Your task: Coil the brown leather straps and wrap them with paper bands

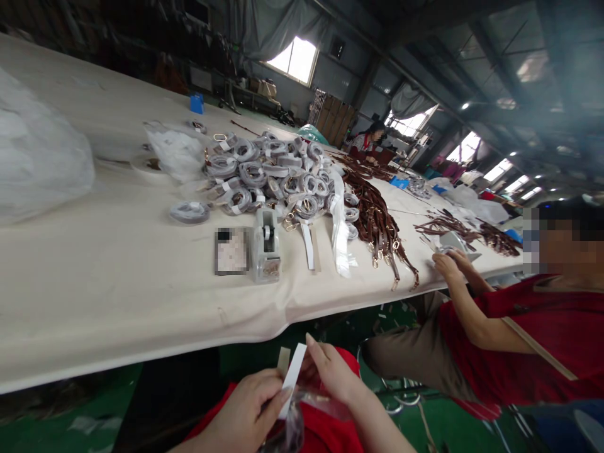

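Below the near edge of the table (141, 283), our left hand (252, 396) pinches a white strip (294, 372) between thumb and fingers — its upper end jutting past them, just beside our right hand (336, 371), whose grip we cannot tell.

Left hand (264, 393) below the table's (141, 302) near edge, back up, fingers curled, thumb closed in a pinch. Right hand (333, 371) just beside it, same side of that edge, one digit pointing up and inward, other fingers bent, partly hidden. Forearms (375, 418) bare, angled toward each other. Wrists near, apart.
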`<state>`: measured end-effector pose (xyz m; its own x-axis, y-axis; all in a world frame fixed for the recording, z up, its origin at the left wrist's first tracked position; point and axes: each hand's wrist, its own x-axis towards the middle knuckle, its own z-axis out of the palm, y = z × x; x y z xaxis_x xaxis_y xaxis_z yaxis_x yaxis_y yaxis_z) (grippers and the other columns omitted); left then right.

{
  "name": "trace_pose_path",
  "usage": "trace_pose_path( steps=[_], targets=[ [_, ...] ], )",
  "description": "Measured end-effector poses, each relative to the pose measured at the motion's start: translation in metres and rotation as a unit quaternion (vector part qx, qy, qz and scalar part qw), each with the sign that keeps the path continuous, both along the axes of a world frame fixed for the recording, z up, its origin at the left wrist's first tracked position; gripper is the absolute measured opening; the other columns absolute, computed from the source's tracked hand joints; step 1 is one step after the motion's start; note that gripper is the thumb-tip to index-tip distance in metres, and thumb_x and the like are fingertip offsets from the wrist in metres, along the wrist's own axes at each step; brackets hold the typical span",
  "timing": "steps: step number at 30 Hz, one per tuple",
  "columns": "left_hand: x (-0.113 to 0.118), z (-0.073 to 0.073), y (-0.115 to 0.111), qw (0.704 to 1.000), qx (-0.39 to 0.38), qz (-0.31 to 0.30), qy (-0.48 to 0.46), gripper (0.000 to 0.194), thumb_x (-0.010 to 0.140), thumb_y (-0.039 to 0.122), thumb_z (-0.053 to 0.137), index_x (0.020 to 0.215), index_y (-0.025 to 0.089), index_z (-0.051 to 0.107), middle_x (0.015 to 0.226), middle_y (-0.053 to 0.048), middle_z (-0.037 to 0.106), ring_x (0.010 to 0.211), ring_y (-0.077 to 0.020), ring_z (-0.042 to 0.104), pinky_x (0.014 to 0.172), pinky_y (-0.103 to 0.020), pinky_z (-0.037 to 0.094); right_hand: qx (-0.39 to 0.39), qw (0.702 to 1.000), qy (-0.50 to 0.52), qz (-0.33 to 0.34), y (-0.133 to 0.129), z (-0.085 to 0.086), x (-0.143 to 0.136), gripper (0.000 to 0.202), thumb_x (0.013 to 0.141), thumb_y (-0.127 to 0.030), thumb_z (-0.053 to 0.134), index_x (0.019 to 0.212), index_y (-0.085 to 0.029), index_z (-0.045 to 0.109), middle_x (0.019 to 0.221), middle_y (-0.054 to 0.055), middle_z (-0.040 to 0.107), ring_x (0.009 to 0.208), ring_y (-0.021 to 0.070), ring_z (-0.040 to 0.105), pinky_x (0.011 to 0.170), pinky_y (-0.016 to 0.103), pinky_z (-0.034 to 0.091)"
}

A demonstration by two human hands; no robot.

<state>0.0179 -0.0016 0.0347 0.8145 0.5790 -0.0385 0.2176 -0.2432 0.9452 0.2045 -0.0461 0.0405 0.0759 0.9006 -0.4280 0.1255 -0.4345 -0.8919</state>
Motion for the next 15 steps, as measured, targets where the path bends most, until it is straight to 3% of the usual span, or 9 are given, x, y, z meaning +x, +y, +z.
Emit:
trace_pose_path(
  steps=[5, 11, 15],
  targets=[
    [-0.001, 0.002, -0.001, 0.999, -0.020, -0.005, -0.027, 0.039, 0.100, 0.040, 0.039, 0.079, 0.022, 0.067, 0.093, -0.004, 0.068, 0.091, -0.0196, 0.063, 0.086, -0.026, 0.048, 0.017, 0.998, 0.060, 0.002, -0.002, -0.010, -0.016, 0.041, 0.073, -0.054, 0.073, 0.063, -0.015, 0.066, 0.058, -0.003, 0.055, 0.057, 0.0105, 0.045, 0.055, 0.021, 0.038],
    [-0.002, 0.003, -0.004, 0.999, -0.029, 0.032, -0.007, 0.038, 0.098, 0.039, 0.039, 0.077, 0.020, 0.064, 0.106, -0.007, 0.057, 0.093, -0.0192, 0.060, 0.087, -0.028, 0.049, 0.089, 0.990, -0.014, -0.105, -0.011, -0.014, -0.029, 0.037, 0.081, -0.043, 0.064, 0.058, -0.015, 0.056, 0.055, -0.004, 0.043, 0.054, 0.0091, 0.033, 0.049, 0.021, 0.027],
    [0.001, -0.005, -0.002, 0.996, -0.060, 0.062, 0.031, 0.043, 0.096, 0.045, 0.037, 0.070, 0.020, 0.060, 0.099, -0.007, 0.059, 0.089, -0.0206, 0.060, 0.085, -0.030, 0.049, 0.123, 0.978, -0.131, -0.106, -0.013, -0.015, -0.031, 0.034, 0.086, -0.033, 0.055, 0.057, -0.015, 0.055, 0.057, -0.003, 0.045, 0.057, 0.0105, 0.038, 0.052, 0.022, 0.029]
  ],
)
